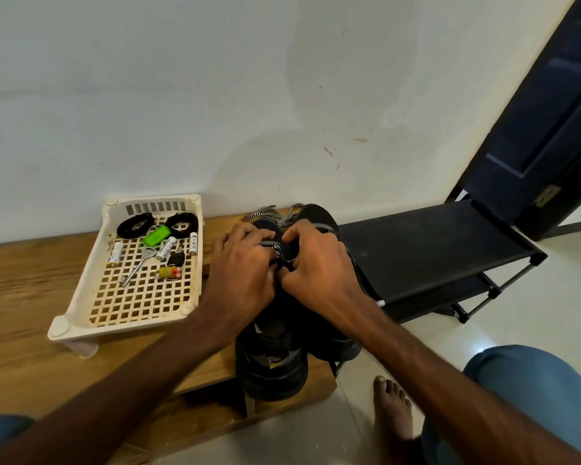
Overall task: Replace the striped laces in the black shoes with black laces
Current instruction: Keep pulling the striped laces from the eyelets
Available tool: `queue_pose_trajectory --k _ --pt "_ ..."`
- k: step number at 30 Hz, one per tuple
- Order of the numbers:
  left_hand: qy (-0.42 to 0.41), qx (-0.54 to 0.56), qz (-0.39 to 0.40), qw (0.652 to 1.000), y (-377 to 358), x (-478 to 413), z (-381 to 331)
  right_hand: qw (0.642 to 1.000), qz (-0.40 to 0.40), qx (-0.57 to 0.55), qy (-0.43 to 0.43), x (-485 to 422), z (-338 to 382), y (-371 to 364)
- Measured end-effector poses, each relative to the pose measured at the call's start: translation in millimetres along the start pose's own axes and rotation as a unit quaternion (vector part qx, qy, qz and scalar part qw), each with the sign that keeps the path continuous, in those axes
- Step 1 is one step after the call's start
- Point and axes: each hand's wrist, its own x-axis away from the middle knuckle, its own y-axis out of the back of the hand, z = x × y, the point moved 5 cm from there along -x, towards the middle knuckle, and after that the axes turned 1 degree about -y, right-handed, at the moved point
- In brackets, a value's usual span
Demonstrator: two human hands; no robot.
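Nearest: a bare foot (393, 407) on pale floor tile, with a knee in blue trousers (530, 380) to its right.

A pair of chunky black shoes (272, 364) stands on the right end of a low brown wooden bench (31, 297), heels toward the camera, the two shoes touching side by side. The left shoe's heel overhangs the bench edge.

Both hands meet over the lacing of the shoes. The left hand (242, 270) has its fingers curled down onto the eyelets, pinching a black-and-white striped lace (279, 216). The right hand (319, 263) is curled likewise, knuckles up, with its fingertips on the same lace. The two hands touch. Loose ends of the lace lie past the toes, near the wall.

Left of the shoes, on the bench, sits a cream plastic lattice tray (81, 297). At its far end lie two coiled black laces (135, 226), apart from the shoes. Also in the tray are a green tag (155, 236), white batteries (116, 255) and a metal key (138, 266).

To the right is a black two-tier shoe rack (433, 250). Beyond it are the white scuffed wall (215, 95) and a dark door (550, 112).
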Motion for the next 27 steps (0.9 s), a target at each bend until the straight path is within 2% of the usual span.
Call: queue_pose_trajectory --k 3,6,12,15,21,23,27 --pt "0.003 -0.007 -0.011 1.000 3 -7 -2 1.000 0.000 0.007 -0.005 -1 0 -1" --pt "0.038 0.045 -0.027 0.998 14 -10 9 1.000 -0.003 0.001 -0.007 -2 -1 -2" --pt "0.116 0.116 -0.136 0.977 57 -17 77 1.000 -0.014 0.001 0.009 -5 -2 0" --pt "0.140 0.080 -0.093 0.983 46 -13 87 1.000 -0.012 0.008 0.010 -5 -1 -1" --pt "0.004 0.074 -0.023 0.997 12 -1 9 1.000 -0.002 -0.003 0.003 -6 1 -5" --pt "0.004 0.043 0.008 0.999 0 3 -3 1.000 0.000 -0.013 -0.003 -6 -2 -3" --pt "0.012 0.010 -0.007 1.000 -1 0 -4 1.000 0.003 -0.023 -0.003 -5 -4 -1"
